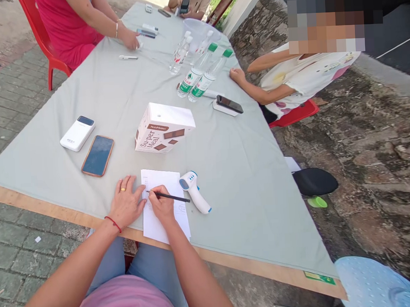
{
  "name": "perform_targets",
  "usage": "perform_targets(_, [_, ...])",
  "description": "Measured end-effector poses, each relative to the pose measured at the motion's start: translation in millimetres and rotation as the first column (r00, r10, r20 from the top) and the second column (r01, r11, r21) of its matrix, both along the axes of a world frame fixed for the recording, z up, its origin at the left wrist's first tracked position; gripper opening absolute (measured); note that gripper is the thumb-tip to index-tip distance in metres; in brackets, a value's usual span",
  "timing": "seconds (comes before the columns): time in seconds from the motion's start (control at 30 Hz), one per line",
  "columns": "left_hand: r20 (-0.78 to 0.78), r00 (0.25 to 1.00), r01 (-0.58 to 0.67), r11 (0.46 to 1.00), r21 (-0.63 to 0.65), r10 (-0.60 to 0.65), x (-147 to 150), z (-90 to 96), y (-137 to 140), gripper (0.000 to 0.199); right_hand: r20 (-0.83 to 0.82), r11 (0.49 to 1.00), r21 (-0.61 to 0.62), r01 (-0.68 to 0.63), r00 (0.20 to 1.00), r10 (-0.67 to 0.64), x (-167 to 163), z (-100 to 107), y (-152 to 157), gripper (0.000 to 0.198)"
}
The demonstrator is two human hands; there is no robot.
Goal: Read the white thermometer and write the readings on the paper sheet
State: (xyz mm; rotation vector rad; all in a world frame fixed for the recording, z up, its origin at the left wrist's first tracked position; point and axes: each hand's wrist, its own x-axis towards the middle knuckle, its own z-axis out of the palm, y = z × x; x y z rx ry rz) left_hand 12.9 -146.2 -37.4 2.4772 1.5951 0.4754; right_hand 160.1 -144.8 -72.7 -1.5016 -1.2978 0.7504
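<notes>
My right hand [162, 205] is closed around a black pen [173, 197], its tip low over a sheet of white paper [158, 178] near the table's front edge. Some small print and marks show on the sheet, too fine to read. Flat on the cloth with fingers spread lies my left hand [127, 203], its fingertips and thumb at the paper's left edge. Just right of the paper is a white and blue infrared thermometer [197, 193]. A smartphone [98, 156] in an orange-brown case lies beyond my left hand.
Beyond the paper stands a white snack box [165, 128], with a white power bank [77, 133] to the left. Several water bottles [191, 77] and a clear basin [213, 33] stand farther back on the grey tablecloth [239, 170]. Other people sit around the table; a dark phone [229, 103] lies at right.
</notes>
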Motion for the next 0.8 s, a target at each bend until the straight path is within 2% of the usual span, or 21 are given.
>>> perform_targets(0.37, [0.006, 1.0, 0.005, 1.0, 0.0, -0.005, -0.4, 0.2, -0.2, 0.039, 0.004, 0.999, 0.017, 0.045, 0.999, -0.045, -0.2, -1.6, 0.9, 0.012])
perform_targets(0.8, [0.019, 1.0, -0.001, 1.0, 0.002, 0.001, 0.1, -0.4, 0.3, 0.038, 0.024, 1.0, 0.019, 0.018, 1.0, -0.018, -0.3, -1.5, 0.6, 0.011])
